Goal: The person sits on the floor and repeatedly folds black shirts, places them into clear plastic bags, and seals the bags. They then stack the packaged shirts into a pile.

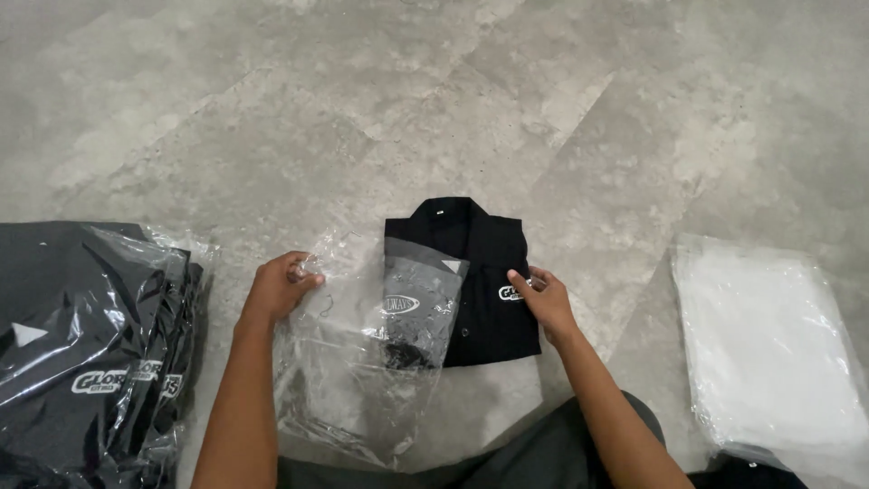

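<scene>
A folded black shirt [484,272] with a small white chest emblem lies on the grey floor in front of me. Its left half sits inside the mouth of a clear plastic bag [353,371], which spreads toward me. My left hand [279,286] pinches the bag's far left edge. My right hand [543,299] grips the shirt's right edge near the emblem.
A stack of black shirts in clear bags [86,353] lies at the left. A pile of flat clear bags [769,353] lies at the right. The floor [407,100] is grey mottled tile. My grey-trousered legs [543,453] are at the bottom edge.
</scene>
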